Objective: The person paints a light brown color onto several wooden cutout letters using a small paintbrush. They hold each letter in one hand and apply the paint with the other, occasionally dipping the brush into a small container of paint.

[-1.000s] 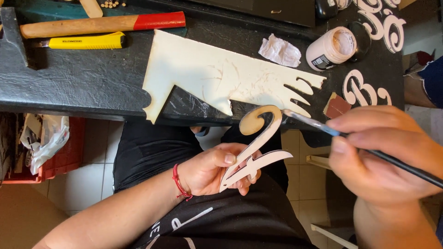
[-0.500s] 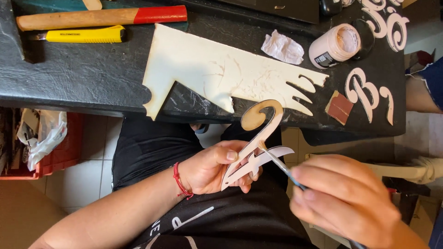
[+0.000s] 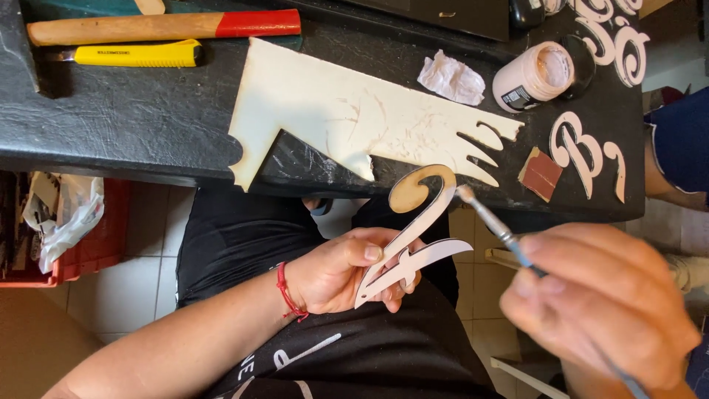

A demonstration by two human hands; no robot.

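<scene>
Below the tabletop edge: both hands work over the lap.
Left hand [image 3: 336, 270]: closed around the lower end of a curly wooden cutout letter [image 3: 413, 222], thumb pressed on its face.
Right hand [image 3: 602, 303]: gripping a thin paintbrush [image 3: 491, 222], blurred; the brush tip sits just beside the letter's upper curl.
Beyond the left hand: a pale cut plywood sheet [image 3: 332, 111] on the black tabletop [image 3: 133, 125].
Beyond the right hand: an open paint jar [image 3: 533, 75], a sandpaper scrap [image 3: 541, 174], painted letters [image 3: 580, 144].
Far left: hammer [image 3: 162, 27], yellow utility knife [image 3: 136, 53].
</scene>
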